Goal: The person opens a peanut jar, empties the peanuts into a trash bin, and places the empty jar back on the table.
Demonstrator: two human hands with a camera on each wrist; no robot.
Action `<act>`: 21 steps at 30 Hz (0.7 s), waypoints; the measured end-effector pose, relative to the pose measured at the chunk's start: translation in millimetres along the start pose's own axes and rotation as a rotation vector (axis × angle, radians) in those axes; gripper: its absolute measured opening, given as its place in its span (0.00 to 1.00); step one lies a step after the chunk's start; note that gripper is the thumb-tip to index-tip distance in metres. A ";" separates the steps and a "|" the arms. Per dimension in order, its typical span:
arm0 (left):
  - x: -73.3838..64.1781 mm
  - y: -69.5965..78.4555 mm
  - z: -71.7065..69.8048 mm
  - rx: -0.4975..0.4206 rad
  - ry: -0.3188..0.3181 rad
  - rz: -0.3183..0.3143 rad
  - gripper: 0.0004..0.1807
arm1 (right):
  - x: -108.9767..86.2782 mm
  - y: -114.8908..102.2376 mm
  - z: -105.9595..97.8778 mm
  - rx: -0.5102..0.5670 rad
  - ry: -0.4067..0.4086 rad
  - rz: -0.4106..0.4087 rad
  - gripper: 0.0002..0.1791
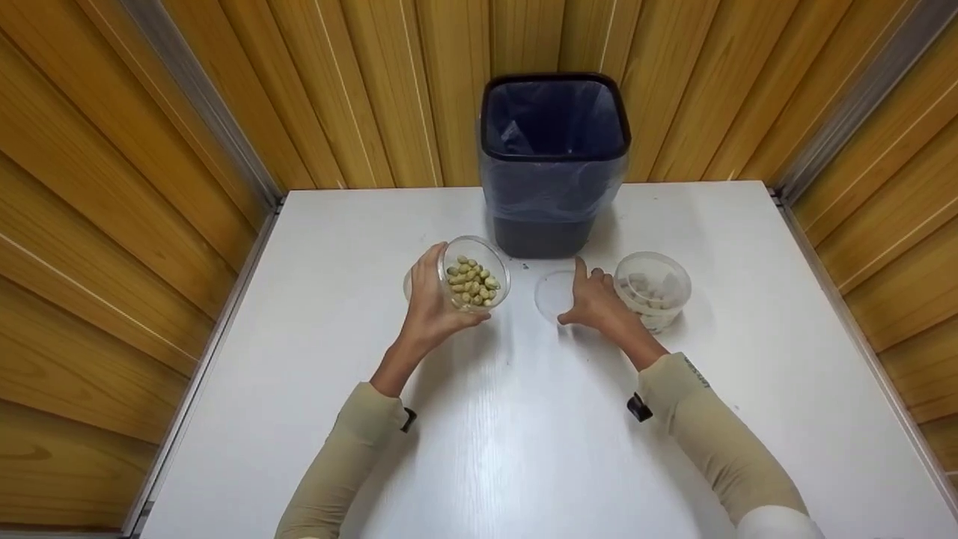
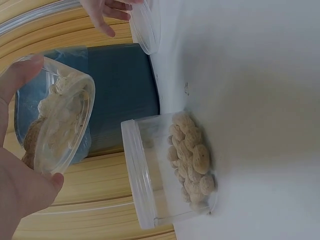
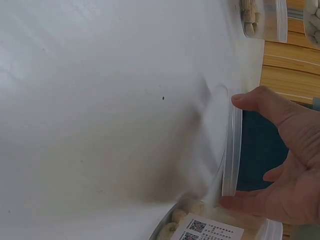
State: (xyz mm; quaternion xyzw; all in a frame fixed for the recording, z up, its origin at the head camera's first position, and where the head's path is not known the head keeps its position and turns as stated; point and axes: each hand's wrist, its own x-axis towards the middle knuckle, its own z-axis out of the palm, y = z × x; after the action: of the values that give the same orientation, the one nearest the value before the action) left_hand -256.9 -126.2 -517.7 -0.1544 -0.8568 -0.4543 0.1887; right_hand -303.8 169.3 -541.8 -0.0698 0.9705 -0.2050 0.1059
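My left hand (image 1: pixel 432 305) grips a clear round tub (image 1: pixel 474 283) of greenish-yellow nuts, fingers on one side and thumb on the other. Its mouth is tilted toward the head camera. Below it, partly hidden in the head view, a second clear tub (image 2: pixel 165 170) of unshelled peanuts (image 2: pixel 187 155) stands on the table. My right hand (image 1: pixel 597 299) spans a clear round lid (image 3: pixel 232 145), thumb and a finger at opposite sides of its rim. Just right of that hand is a third tub (image 1: pixel 653 288) with pale nuts inside; the right wrist view shows its printed label (image 3: pixel 207 230).
A dark bin (image 1: pixel 554 202) lined with a bluish bag stands at the table's back, behind both hands. Wood-patterned panels (image 1: pixel 419 90) enclose the white table (image 1: pixel 479 449) at the back and sides. Small dark specks lie near the bin's base.
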 end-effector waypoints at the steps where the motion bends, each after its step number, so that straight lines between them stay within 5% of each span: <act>1: 0.3 -0.1 0.9 0.001 0.001 0.005 0.70 | 0.1 0.2 0.4 -0.010 -0.008 0.010 0.67; 21: -1.4 -0.7 5.2 0.006 -0.010 0.007 0.69 | 3.9 3.7 5.2 -0.119 -0.062 0.004 0.60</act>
State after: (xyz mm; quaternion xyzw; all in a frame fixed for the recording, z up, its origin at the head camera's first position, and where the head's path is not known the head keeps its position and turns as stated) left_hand -256.9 -122.4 -521.6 -0.1592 -0.8586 -0.4502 0.1865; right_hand -306.8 169.9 -548.6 -0.0803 0.9773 -0.1445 0.1322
